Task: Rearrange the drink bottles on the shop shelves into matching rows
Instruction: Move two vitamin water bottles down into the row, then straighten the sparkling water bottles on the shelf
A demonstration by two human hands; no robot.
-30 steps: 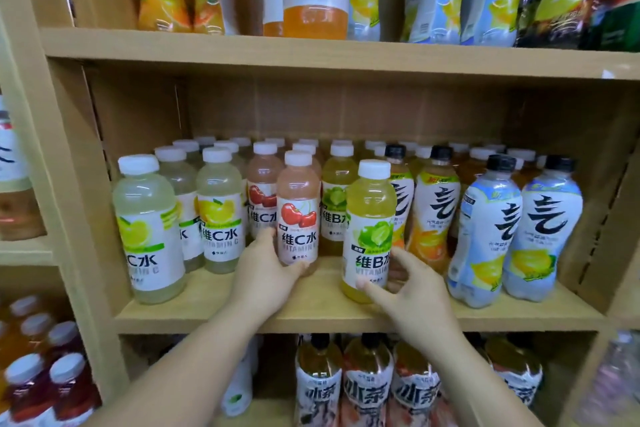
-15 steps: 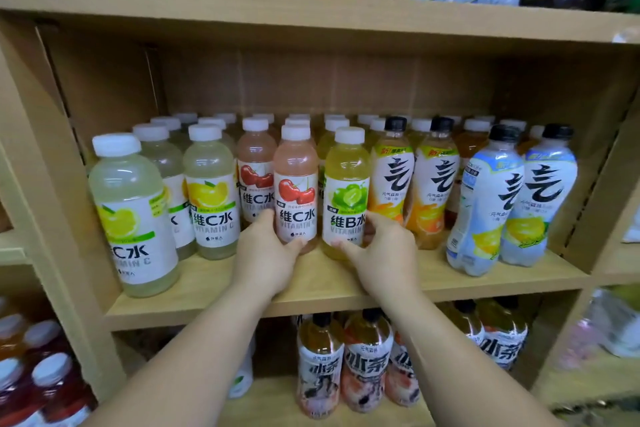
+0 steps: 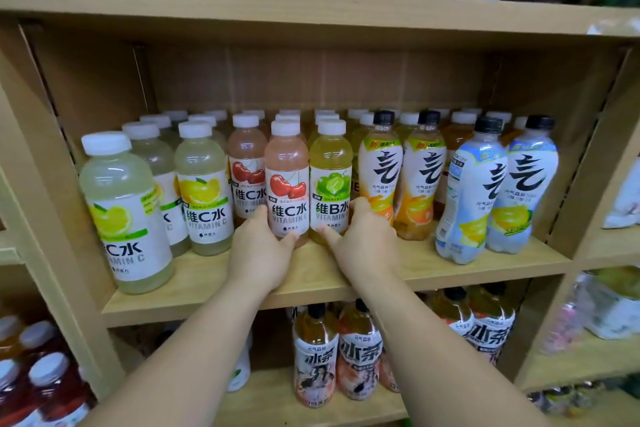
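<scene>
On the middle shelf (image 3: 346, 284) stand rows of drink bottles. My left hand (image 3: 259, 250) grips the base of a pink cherry bottle (image 3: 286, 180) at the front of its row. Right beside it stands a yellow-green lime bottle (image 3: 330, 180), and my right hand (image 3: 363, 243) grips its lower part, thumb in front and fingers behind. The two bottles stand upright, side by side and touching. Pale lemon bottles (image 3: 204, 191) fill the rows to the left, with one large lemon bottle (image 3: 121, 215) nearest the front edge.
Orange black-capped bottles (image 3: 381, 177) and blue-white ones (image 3: 474, 194) stand to the right. The shelf above (image 3: 311, 7) carries more bottles. Tea bottles (image 3: 360, 354) are below, red drinks (image 3: 45, 388) at lower left. Wooden uprights frame the bay.
The lime bottle has slid back and left along the shelf until it stands against the cherry bottle. My right hand moved with it; my left hand stayed on the cherry bottle.
</scene>
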